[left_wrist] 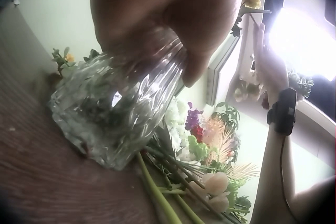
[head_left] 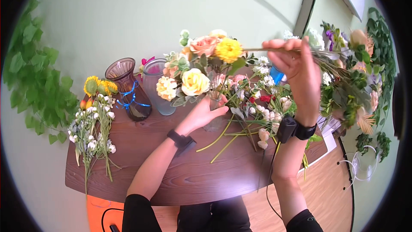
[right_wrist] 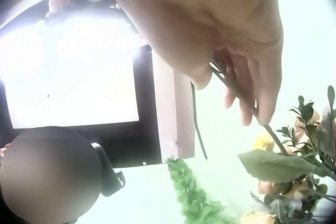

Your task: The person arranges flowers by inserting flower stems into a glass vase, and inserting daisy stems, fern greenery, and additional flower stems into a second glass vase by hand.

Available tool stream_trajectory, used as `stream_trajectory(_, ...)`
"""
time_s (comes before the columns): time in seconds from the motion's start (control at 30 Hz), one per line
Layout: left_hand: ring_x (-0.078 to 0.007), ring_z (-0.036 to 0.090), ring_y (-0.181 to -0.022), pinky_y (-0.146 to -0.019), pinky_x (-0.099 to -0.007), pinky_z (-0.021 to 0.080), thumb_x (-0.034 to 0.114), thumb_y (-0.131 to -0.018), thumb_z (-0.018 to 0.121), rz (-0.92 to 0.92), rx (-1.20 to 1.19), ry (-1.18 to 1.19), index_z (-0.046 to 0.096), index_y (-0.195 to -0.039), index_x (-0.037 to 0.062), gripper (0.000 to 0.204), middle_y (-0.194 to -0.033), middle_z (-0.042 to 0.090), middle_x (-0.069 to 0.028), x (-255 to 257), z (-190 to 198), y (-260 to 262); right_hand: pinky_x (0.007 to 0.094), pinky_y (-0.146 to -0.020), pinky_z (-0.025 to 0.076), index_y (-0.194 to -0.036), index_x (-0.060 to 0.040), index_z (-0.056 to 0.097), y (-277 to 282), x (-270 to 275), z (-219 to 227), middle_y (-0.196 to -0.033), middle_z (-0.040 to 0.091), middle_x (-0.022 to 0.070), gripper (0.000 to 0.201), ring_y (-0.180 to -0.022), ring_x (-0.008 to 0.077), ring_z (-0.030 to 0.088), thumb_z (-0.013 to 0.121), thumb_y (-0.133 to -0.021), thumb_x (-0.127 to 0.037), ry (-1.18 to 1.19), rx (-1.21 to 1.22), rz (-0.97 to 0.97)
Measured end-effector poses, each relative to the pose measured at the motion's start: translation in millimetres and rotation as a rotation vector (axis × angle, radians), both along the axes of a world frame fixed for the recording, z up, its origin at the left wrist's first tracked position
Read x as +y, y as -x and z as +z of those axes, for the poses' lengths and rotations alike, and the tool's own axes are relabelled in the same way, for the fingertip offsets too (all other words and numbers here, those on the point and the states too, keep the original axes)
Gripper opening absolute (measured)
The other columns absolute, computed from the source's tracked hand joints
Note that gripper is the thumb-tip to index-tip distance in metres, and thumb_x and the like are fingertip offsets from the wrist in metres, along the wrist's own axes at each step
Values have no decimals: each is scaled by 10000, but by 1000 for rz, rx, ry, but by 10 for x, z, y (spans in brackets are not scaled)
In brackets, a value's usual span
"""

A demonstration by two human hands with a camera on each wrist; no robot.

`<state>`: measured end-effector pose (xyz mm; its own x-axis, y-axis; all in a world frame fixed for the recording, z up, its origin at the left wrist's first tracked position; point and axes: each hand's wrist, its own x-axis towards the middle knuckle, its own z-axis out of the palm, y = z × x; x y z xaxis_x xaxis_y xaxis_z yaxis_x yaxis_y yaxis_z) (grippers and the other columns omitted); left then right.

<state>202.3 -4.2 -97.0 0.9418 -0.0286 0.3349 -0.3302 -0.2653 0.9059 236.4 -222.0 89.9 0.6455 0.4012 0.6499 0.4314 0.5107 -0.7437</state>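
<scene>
My left hand (head_left: 211, 108) grips the neck of a clear ribbed glass vase (left_wrist: 113, 111), which stands tilted in the left wrist view, close over the table. Above it spreads an arrangement of peach and cream roses (head_left: 195, 82) with green leaves. Raised at the right, my right hand (head_left: 299, 66) pinches a thin stem (right_wrist: 239, 94) between thumb and fingers. That stem runs level toward a yellow flower (head_left: 228, 50) at the arrangement's right side, beside a broad green leaf (right_wrist: 278, 167). The vase's mouth is hidden behind my left hand.
A purple glass vase (head_left: 128, 88) with blue ribbon and a bluish glass vase (head_left: 165, 96) stand at the back left. White-flowered sprigs (head_left: 92, 133) lie on the table's left. Loose green stems (head_left: 225, 146) and white buds lie right of centre. Mixed flowers (head_left: 356, 86) crowd the right.
</scene>
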Motion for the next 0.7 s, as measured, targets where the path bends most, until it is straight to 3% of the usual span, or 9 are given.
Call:
stream_trajectory(0.13,-118,533,-967,-933,-300,414,193,-853,691,-9,21,50,599,-1018,67,227,-974,599,-7,-15,23,27,385,-956,503,-884,-32,494,-177,-312,47,-1040,649,212,340,-1125,361,607,377,-1043,-310,-59,68,3)
stream_trajectory(0.17,-120,532,-967,-933,-310,415,208,-847,699,-5,24,53,604,-1019,70,240,-974,595,-4,-12,20,28,327,-864,522,-886,-24,550,-204,-356,30,-1042,650,163,353,-1049,269,636,422,-1032,-319,-16,68,-13)
stream_trajectory(0.2,-120,532,-967,-933,-310,415,208,-847,699,-10,27,49,604,-1019,70,240,-974,595,-4,-11,29,30,327,-864,522,-886,-24,550,-256,-406,-8,-1042,650,163,353,-1049,269,636,422,-1032,-319,-19,71,-18)
stream_trajectory(0.27,-123,531,-960,-934,-321,412,223,-842,704,10,34,18,611,-1020,71,252,-972,591,-4,-18,54,43,265,-728,513,-962,-45,562,-394,-503,-99,-1012,636,105,259,-857,173,621,443,-1023,-267,153,83,-256)
stream_trajectory(0.3,-126,529,-960,-938,-326,406,231,-843,704,9,38,30,615,-1023,72,257,-970,588,-4,-18,59,49,239,-636,473,-998,-35,601,-419,-522,-97,-905,613,48,218,-730,105,553,497,-995,-226,268,86,-252)
stream_trajectory(0.53,-122,512,-988,-934,-313,401,226,-843,713,0,59,47,614,-1025,76,256,-983,583,3,-24,65,53,242,-597,507,-933,-39,662,-499,-376,-214,-786,667,14,279,-650,80,610,725,-855,-300,641,27,-260)
stream_trajectory(0.57,-86,500,-909,-854,-271,415,199,-857,711,-14,40,60,595,-1030,78,242,-931,553,29,-36,79,61,235,-574,509,-958,-34,659,-547,-365,-252,-773,668,6,277,-627,80,613,745,-838,-268,670,34,-220)
stream_trajectory(0.6,-50,488,-830,-774,-229,428,171,-870,710,-29,19,75,575,-1035,80,232,-878,522,56,-41,89,66,235,-574,509,-958,-34,659,-573,-372,-256,-773,668,6,277,-627,80,613,745,-838,-268,669,35,-221)
stream_trajectory(0.7,-49,496,-846,-784,-230,431,176,-869,714,-31,25,58,572,-1041,80,243,-894,531,53,-27,74,56,217,-572,545,-927,-40,652,-589,-383,-261,-751,649,26,212,-599,77,615,728,-859,-226,914,-18,-257)
